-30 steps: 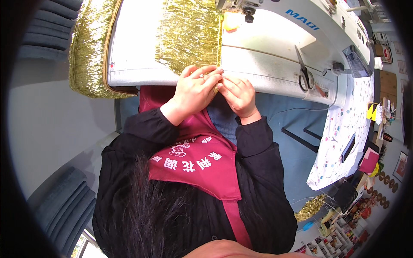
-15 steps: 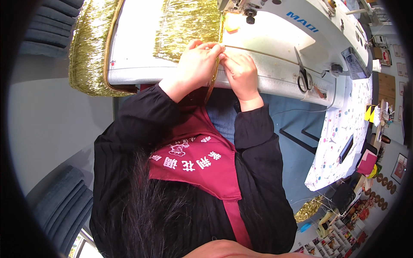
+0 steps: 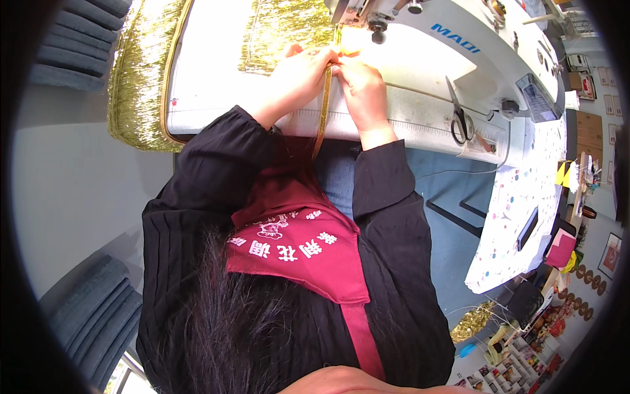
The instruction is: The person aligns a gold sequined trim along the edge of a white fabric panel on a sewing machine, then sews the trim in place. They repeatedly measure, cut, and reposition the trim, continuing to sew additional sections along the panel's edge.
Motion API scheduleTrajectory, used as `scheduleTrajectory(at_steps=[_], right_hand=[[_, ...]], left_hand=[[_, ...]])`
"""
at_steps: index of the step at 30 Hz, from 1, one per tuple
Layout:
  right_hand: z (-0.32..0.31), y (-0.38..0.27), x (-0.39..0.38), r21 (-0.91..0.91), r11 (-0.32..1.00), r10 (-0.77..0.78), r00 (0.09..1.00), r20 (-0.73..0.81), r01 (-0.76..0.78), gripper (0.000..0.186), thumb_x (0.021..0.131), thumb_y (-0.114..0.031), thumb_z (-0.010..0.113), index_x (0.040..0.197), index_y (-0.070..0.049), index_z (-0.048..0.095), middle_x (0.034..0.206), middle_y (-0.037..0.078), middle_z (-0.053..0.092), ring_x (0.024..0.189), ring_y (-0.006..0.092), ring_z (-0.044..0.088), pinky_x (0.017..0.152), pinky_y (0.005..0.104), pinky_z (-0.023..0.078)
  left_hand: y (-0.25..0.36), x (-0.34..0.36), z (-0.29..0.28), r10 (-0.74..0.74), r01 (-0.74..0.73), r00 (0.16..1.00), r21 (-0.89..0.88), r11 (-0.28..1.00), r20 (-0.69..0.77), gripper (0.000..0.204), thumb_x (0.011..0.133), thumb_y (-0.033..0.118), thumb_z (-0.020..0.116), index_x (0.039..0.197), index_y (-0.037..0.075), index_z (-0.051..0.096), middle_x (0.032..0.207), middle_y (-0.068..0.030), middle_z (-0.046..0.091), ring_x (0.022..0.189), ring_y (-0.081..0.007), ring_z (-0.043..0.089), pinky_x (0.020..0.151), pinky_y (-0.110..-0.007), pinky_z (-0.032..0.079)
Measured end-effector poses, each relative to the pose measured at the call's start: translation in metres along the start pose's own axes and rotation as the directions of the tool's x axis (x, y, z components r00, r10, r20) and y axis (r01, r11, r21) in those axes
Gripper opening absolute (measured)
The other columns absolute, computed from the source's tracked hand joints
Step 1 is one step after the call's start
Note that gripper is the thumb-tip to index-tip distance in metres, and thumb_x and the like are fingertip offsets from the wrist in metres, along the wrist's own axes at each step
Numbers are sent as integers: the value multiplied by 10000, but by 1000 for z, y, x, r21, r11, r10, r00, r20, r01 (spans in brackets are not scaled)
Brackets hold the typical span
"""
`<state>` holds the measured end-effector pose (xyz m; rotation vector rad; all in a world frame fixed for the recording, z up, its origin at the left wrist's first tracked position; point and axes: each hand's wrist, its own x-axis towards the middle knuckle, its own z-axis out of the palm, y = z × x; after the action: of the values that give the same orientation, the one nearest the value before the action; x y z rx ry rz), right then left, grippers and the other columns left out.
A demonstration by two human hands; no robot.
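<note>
My left hand (image 3: 296, 80) and my right hand (image 3: 363, 92) meet at a narrow gold band (image 3: 321, 121), pinching it just below the presser foot area of a white sewing machine (image 3: 462, 59). The band hangs from my fingertips over the table's front edge toward my lap. Gold tinsel fringe (image 3: 269, 29) lies flat at the machine's left, just beyond my left hand. What exactly my fingertips grip inside the pinch is partly hidden. Black scissors (image 3: 462, 123) rest on the machine bed (image 3: 420, 125) to the right of my right hand.
A roll of gold fringe (image 3: 138, 79) drapes over the table's left end. On the right stands a surface with a white patterned cover (image 3: 499, 243) and a dark flat object (image 3: 527, 228). More gold tinsel (image 3: 472, 323) lies lower right. Grey cushioned pieces (image 3: 79, 43) are at upper left.
Both hands have moved up the picture, toward the machine's needle area. A longer stretch of the gold band now shows hanging below my fingers.
</note>
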<state>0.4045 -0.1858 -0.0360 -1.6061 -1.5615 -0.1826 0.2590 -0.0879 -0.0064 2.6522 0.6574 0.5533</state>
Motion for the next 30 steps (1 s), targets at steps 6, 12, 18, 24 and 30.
scheduleTrajectory(at_steps=[6,12,18,24,30], right_hand=[[-8,-3,-12,-64,997,-44,997,60,48,162,882,-160,732,1012,-67,755,1063,72,747,981,258,707,900,395,544],[-21,-10,-22,-95,991,-76,986,147,91,173,893,-144,716,1027,-35,729,1091,101,721,1037,274,683,938,408,526],[-25,-9,-22,-39,995,-89,983,158,96,158,878,-108,712,1018,-37,727,1112,97,717,1069,278,671,970,412,512],[-27,-8,-23,-83,991,-84,978,190,101,173,878,-118,715,1038,-53,733,1140,71,720,1122,255,658,1013,418,486],[-28,-11,-22,-76,994,-70,982,174,84,181,864,-128,731,1032,-61,729,1136,66,720,1104,257,661,1008,418,488]], left_hand=[[7,-17,-6,148,-121,970,145,982,-192,279,925,133,665,1198,137,726,1205,-33,736,1170,-187,664,1051,-399,414],[15,-25,4,143,-122,982,159,980,-121,363,854,113,700,1215,107,729,1269,-42,716,1186,-188,659,1048,-377,436],[16,-25,11,120,-109,985,90,990,-123,370,844,97,693,1212,83,722,1253,-70,717,1123,-224,671,1020,-396,450],[15,-25,14,101,-92,985,69,993,-140,326,898,117,679,1220,85,715,1209,-76,732,1111,-231,676,1006,-397,450],[13,-23,13,100,-90,987,79,993,-125,319,902,111,669,1218,82,705,1192,-77,738,1118,-232,677,1008,-401,450]])
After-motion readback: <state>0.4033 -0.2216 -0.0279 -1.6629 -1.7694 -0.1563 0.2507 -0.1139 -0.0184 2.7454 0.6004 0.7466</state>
